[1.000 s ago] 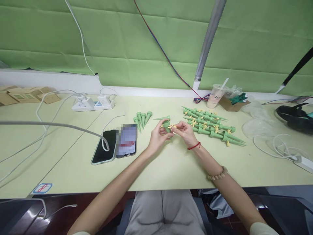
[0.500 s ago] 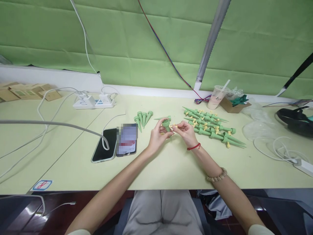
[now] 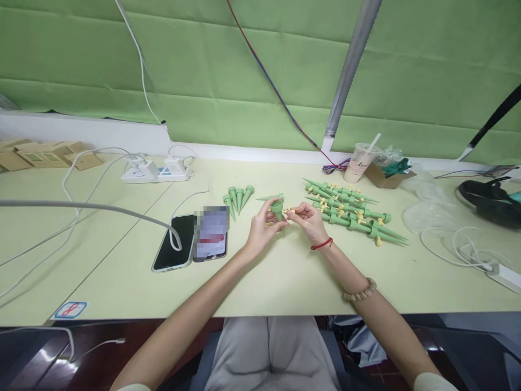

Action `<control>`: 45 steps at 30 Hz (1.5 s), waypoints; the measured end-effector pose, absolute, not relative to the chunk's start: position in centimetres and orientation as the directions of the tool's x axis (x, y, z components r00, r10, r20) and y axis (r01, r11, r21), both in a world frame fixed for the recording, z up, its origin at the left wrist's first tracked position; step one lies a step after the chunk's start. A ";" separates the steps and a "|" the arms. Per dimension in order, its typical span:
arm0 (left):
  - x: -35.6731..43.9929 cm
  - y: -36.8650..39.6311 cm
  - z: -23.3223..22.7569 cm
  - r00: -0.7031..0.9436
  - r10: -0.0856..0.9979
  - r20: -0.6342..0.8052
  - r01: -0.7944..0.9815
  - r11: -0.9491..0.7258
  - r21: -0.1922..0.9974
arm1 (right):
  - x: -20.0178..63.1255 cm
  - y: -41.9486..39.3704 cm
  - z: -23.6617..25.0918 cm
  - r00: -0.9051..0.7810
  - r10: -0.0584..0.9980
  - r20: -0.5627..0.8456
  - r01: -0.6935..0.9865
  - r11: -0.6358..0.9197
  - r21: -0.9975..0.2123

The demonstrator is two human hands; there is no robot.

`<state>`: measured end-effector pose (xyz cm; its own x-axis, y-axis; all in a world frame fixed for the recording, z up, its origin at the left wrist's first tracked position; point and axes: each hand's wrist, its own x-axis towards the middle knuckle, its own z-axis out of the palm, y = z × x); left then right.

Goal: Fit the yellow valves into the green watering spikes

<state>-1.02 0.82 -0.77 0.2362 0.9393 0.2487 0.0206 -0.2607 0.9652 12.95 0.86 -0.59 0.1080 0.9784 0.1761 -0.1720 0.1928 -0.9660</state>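
Over the middle of the table, my left hand (image 3: 261, 227) is closed around a green plastic plant-watering spike (image 3: 277, 208), its wide cup end up and its point down. My right hand (image 3: 310, 221) pinches a small yellow valve (image 3: 290, 213) at the right side of the spike. Whether the valve's stem sits inside the spike cannot be made out. Behind my hands lies one loose green spike (image 3: 269, 197). Several bare green spikes (image 3: 240, 198) lie together left of it. On the right is a pile of green spikes fitted with yellow valves (image 3: 345, 209).
Two phones (image 3: 175, 244) lie left of my hands, a white cable crossing one. A power strip (image 3: 157, 172) stands at the back left, near cardboard boxes (image 3: 49, 155). Back right are a drink cup (image 3: 360, 163), a small carton (image 3: 385, 177), plastic bags and a black item (image 3: 490, 201).
Hardly anything differs. Both hands keep their hold on the spike and the valve at nearly the same place; the view shifts slightly.
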 end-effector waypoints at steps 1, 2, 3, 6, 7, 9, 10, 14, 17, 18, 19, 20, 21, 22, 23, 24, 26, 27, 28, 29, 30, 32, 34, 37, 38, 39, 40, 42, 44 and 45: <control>-1.0 0.8 -0.8 0.242 0.938 0.249 0.024 -0.262 0.965 | 13.0 0.9 -0.6 0.109 0.978 0.177 -0.172 0.194 -0.966; -1.0 0.8 -0.8 0.244 0.936 0.254 0.037 -0.271 0.962 | 13.0 0.8 -0.7 0.108 0.977 0.182 -0.166 0.198 -0.966; -1.1 0.8 -0.9 0.241 0.934 0.265 0.064 -0.288 0.955 | 13.0 0.8 -0.7 0.106 0.976 0.190 -0.156 0.205 -0.966; -1.2 0.7 -1.0 0.220 0.920 0.323 0.191 -0.365 0.911 | 12.8 0.6 -0.8 0.097 0.978 0.185 -0.140 0.197 -0.970; -1.3 0.6 -1.1 0.216 0.914 0.344 0.222 -0.390 0.894 | 12.7 0.5 -0.9 0.092 0.982 0.167 -0.156 0.180 -0.971; -1.5 0.5 -1.1 0.221 0.901 0.373 0.254 -0.422 0.870 | 12.4 0.4 -1.0 0.078 0.991 0.112 -0.224 0.127 -0.966; -1.6 0.5 -1.1 0.230 0.897 0.379 0.262 -0.432 0.863 | 12.3 0.4 -1.1 0.070 0.994 0.083 -0.260 0.099 -0.960; -1.7 0.9 -1.0 0.329 0.887 0.323 0.193 -0.398 0.897 | 12.2 0.9 -1.6 0.080 0.994 0.071 -0.234 0.088 -0.968; -1.8 1.5 -0.8 0.346 0.911 0.223 -0.011 -0.234 0.972 | 12.5 1.2 -1.9 0.077 0.968 0.238 -0.018 0.240 -0.971; -1.9 1.7 -0.7 0.342 0.921 0.184 -0.072 -0.170 0.983 | 12.7 1.3 -1.8 0.054 0.947 0.316 0.077 0.312 -0.947; -2.0 1.9 -0.6 0.349 0.925 0.149 -0.115 -0.116 0.987 | 13.0 1.3 -1.8 0.017 0.918 0.397 0.179 0.388 -0.904; -2.1 2.1 -0.5 0.369 0.921 0.124 -0.140 -0.077 0.987 | 13.2 1.2 -1.6 -0.038 0.882 0.470 0.284 0.460 -0.841; -2.3 2.2 -0.5 0.398 0.911 0.110 -0.152 -0.053 0.987 | 13.5 1.2 -1.5 -0.106 0.844 0.526 0.384 0.522 -0.762; -2.4 2.3 -0.4 0.430 0.897 0.107 -0.151 -0.045 0.987 | 13.8 1.1 -1.3 -0.177 0.811 0.557 0.468 0.567 -0.678; -2.5 2.3 -0.5 0.458 0.882 0.108 -0.143 -0.047 0.989 | 14.1 1.1 -1.1 -0.239 0.787 0.569 0.529 0.597 -0.603; -2.5 2.3 -0.5 0.477 0.871 0.114 -0.127 -0.059 0.990 | 14.3 1.0 -1.0 -0.285 0.771 0.569 0.565 0.615 -0.550; -2.6 2.1 -0.7 0.473 0.870 0.140 -0.073 -0.119 0.990 | 14.4 0.8 -0.8 -0.312 0.768 0.560 0.578 0.621 -0.529; -2.5 2.0 -0.7 0.450 0.878 0.163 -0.035 -0.166 0.986 | 14.3 0.7 -0.9 -0.293 0.785 0.546 0.556 0.605 -0.570; -2.5 1.8 -0.7 0.423 0.885 0.195 0.011 -0.221 0.975 | 14.1 0.6 -1.0 -0.269 0.816 0.511 0.511 0.571 -0.643; -2.5 1.7 -0.7 0.395 0.889 0.233 0.060 -0.278 0.959 | 13.8 0.5 -1.1 -0.247 0.857 0.452 0.439 0.515 -0.736; -2.5 1.5 -0.6 0.371 0.889 0.269 0.108 -0.329 0.938 | 13.5 0.5 -1.2 -0.231 0.899 0.373 0.347 0.434 -0.832; -2.4 1.3 -0.4 0.340 0.887 0.312 0.165 -0.383 0.909 | 12.9 0.5 -1.4 -0.255 0.943 0.212 0.167 0.259 -0.951; -2.3 1.3 -0.1 0.321 0.901 0.291 0.137 -0.348 0.928 | 12.8 0.5 -1.3 -0.269 0.945 0.187 0.136 0.229 -0.964; -2.3 1.6 0.0 0.334 0.925 0.179 0.021 -0.197 0.980 | 13.4 0.5 -0.8 -0.252 0.887 0.388 0.368 0.459 -0.809; -2.2 1.7 0.0 0.347 0.927 0.143 -0.004 -0.151 0.988 | 13.6 0.5 -0.7 -0.266 0.849 0.456 0.450 0.528 -0.720; -2.2 1.7 0.0 0.356 0.927 0.119 -0.016 -0.121 0.993 | 13.8 0.5 -0.6 -0.291 0.816 0.500 0.506 0.575 -0.643; -2.1 1.7 -0.1 0.361 0.926 0.111 -0.021 -0.111 0.994 | 14.0 0.6 -0.6 -0.308 0.794 0.523 0.536 0.599 -0.594; -2.0 1.5 -0.2 0.353 0.926 0.136 -0.010 -0.142 0.990 | 13.9 0.6 -0.8 -0.286 0.804 0.521 0.531 0.585 -0.612; -1.9 1.2 -0.3 0.340 0.920 0.194 0.039 -0.220 0.975 | 13.6 0.8 -1.3 -0.239 0.871 0.429 0.402 0.491 -0.773; -1.8 1.1 -0.3 0.337 0.915 0.221 0.069 -0.258 0.964 | 13.4 0.8 -1.6 -0.241 0.906 0.347 0.294 0.409 -0.864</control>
<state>-1.82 1.10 -0.32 0.3368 0.9152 0.2212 0.0690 -0.2583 0.9636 13.37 0.83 -1.56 -0.2406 0.9064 0.3473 0.2940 0.4090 -0.8639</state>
